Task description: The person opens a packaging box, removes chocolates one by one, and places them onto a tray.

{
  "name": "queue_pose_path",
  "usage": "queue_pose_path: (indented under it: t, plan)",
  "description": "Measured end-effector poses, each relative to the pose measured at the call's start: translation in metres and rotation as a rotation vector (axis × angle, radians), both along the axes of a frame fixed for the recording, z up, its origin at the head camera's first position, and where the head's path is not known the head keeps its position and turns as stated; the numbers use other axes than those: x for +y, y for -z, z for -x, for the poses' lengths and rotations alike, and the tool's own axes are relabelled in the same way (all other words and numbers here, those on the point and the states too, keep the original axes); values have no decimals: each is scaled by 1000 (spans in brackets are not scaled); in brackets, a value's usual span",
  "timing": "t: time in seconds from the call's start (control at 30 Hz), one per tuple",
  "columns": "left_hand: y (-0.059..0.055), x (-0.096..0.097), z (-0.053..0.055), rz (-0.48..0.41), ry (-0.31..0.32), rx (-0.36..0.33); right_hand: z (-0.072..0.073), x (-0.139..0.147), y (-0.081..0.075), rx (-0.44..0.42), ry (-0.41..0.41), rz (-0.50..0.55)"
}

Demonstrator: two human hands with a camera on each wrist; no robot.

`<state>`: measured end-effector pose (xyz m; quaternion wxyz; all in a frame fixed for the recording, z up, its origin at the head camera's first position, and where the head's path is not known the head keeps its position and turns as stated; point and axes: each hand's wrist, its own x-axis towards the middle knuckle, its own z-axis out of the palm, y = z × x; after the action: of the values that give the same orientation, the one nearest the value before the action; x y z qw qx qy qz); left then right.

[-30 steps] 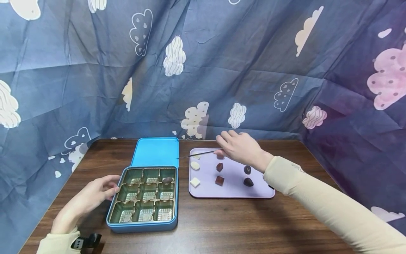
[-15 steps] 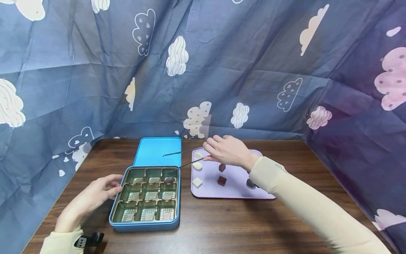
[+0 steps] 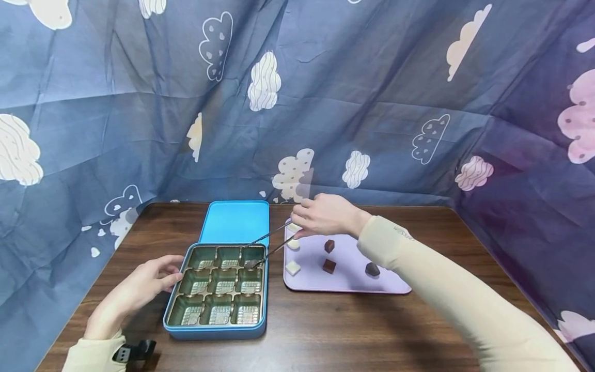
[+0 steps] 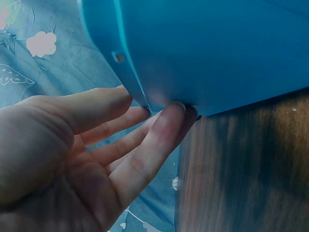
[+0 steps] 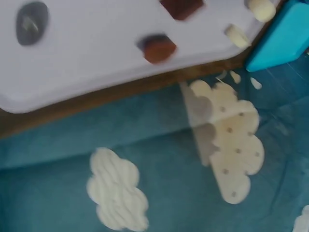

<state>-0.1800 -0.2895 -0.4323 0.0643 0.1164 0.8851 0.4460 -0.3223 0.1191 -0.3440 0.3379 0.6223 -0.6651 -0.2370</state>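
Observation:
In the head view, my right hand (image 3: pixel 325 214) grips slim metal tongs (image 3: pixel 281 245). Their two arms stand apart, the tips inside the back right compartment of a blue tin (image 3: pixel 216 333). A dark chocolate (image 3: pixel 249 264) lies in that compartment, at the nearer tip; whether the tips touch it I cannot tell. The tin's gold insert has several square compartments. My left hand (image 4: pixel 91 145) touches the tin's left side with its fingertips, fingers extended. The right wrist view shows neither the right hand nor the tongs.
Right of the tin, a lilac tray (image 3: pixel 348 287) carries several white, brown and dark chocolates, partly hidden by my right arm. The tin's blue lid (image 3: pixel 237 222) lies open behind it. A patterned cloth (image 3: pixel 297 103) hangs behind the wooden table (image 3: pixel 325 325).
My right hand has moved left from over the tray, bringing the tongs' tips down into the tin's back right compartment. The left hand keeps its place at the tin's side.

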Motion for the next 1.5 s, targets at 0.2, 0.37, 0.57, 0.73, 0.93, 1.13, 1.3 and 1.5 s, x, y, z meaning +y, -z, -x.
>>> queue_pose_path:
  t: [0.2,0.37,0.57,0.73,0.93,1.13,1.3,1.5]
  plan:
    - [1,4,0,-2,-19,-30,-8,-23,-23,18,26,-116]
    - [2,5,1,-1,0,-12,-14,-40,-30,-31,85,-162]
    - [2,5,1,12,-8,-17,-20,-55,-32,-119,191,-203]
    - [1,5,0,17,-19,-26,-25,-64,-34,-119,254,-193]
    - [-1,6,-2,10,-40,-55,-25,-61,-35,-160,312,-206]
    - [-1,3,-1,25,-26,-33,-23,-49,-41,-271,422,-136]
    - [-1,0,-2,12,-25,-20,-22,-45,-42,-368,446,-79]
    - [0,0,-2,-4,-22,-29,-19,-35,-41,-389,473,-40]
